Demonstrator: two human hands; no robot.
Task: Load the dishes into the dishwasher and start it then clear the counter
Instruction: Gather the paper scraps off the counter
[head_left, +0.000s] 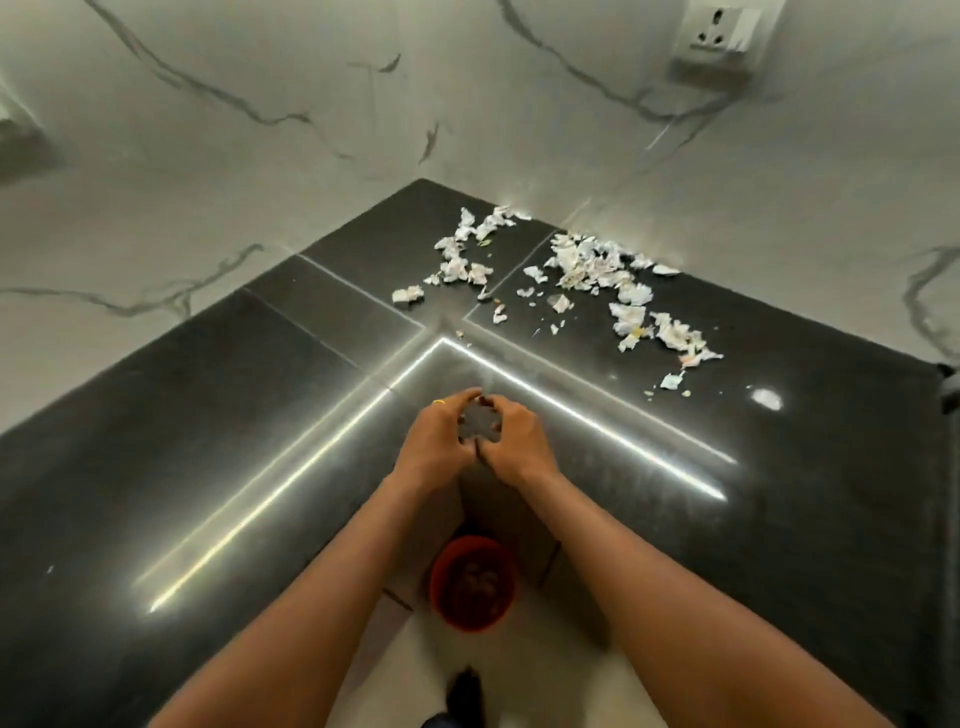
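Torn, crumpled white paper scraps (587, 265) lie scattered on the black counter (208, 415) in its far corner, with a smaller cluster of scraps (462, 254) to their left and a trail running right. My left hand (436, 441) and my right hand (519, 441) meet above the counter's inner front corner. Their fingers are curled, fingertips touching each other around a small gap. I see nothing held in either hand. Both hands are well short of the scraps.
A red bin (472, 582) stands on the pale floor (519, 675) below the counter's inner corner, between my forearms. Marble-patterned walls enclose the corner, with a white socket (722, 36) high on the right wall. Light strips reflect off the counter.
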